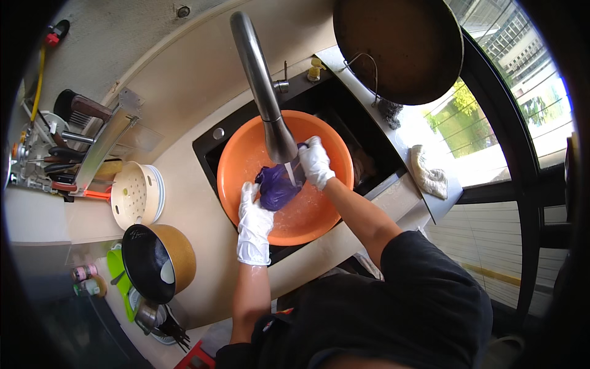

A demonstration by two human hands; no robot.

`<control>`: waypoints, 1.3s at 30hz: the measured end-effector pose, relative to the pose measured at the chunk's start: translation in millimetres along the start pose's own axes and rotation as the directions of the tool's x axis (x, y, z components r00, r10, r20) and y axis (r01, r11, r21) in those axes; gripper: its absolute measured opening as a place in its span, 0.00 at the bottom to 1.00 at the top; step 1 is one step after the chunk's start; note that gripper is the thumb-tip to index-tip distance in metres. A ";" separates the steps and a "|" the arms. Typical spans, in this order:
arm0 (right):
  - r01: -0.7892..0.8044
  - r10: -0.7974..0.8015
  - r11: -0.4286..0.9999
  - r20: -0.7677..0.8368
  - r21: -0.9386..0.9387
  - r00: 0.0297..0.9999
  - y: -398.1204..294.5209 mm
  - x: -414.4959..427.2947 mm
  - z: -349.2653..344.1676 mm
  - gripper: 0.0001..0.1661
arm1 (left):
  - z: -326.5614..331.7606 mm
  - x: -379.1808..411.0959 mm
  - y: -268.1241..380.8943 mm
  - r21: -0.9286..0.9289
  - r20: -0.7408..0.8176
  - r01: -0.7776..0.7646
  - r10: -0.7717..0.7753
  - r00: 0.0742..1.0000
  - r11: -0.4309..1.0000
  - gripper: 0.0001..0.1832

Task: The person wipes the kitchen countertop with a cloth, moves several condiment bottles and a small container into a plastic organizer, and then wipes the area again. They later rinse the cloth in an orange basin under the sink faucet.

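Note:
My left hand (255, 213), in a white glove, holds the lower left side of a wet, wrinkled purple item (279, 188). Whether that item is cloth or something leafy, I cannot tell. The upper right end of it is gripped by my right hand (315, 162), also gloved in white. Both hands are over a round orange basin (230, 193) set in a black sink (385, 133). A steel gooseneck faucet (260, 74) arches over the basin, and a white stream of water falls from its spout onto the purple item. Wet suds or droplets show on the basin floor.
Left of the sink stand a cream perforated colander (133, 196), a knife rack (99, 150) and a gold-sided pot (184, 263). A pump bottle (315, 71) sits behind the sink. A large round pan (398, 46) and a folded rag (428, 173) are at right, by the window.

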State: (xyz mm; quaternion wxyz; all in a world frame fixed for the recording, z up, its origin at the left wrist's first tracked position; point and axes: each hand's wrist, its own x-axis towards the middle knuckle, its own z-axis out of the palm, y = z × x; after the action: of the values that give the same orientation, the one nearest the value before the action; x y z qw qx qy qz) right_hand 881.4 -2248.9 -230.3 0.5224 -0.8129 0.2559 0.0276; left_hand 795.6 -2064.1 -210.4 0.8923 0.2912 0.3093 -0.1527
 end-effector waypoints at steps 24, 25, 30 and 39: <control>0.175 -0.194 0.981 0.362 0.085 0.912 0.9 -38.3 34.7 0.17 | -22.5 65.6 -54.5 -0.060 0.103 0.082 -0.076 0.992 0.995 0.34; 0.220 -0.234 0.972 0.377 0.081 0.896 -0.7 -72.0 38.0 0.17 | -15.6 48.4 -42.2 -0.141 0.121 0.200 -0.184 0.976 0.970 0.36; 0.535 -0.417 0.808 0.402 -0.245 0.815 39.4 -69.3 65.9 0.14 | -73.6 69.2 -46.9 0.235 0.023 0.119 -0.128 0.991 0.965 0.15; 0.272 -0.247 0.849 0.115 -0.453 0.962 52.8 -18.5 28.1 0.28 | -30.3 20.4 -22.2 0.341 -0.421 0.319 -0.160 0.893 0.884 0.41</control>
State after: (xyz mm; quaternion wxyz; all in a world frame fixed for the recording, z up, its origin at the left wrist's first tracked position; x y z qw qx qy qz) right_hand 848.2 -2234.5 -281.4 0.3182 -0.9401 0.1159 0.0386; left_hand 787.1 -2064.7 -252.3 0.7095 0.4507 0.4729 -0.2644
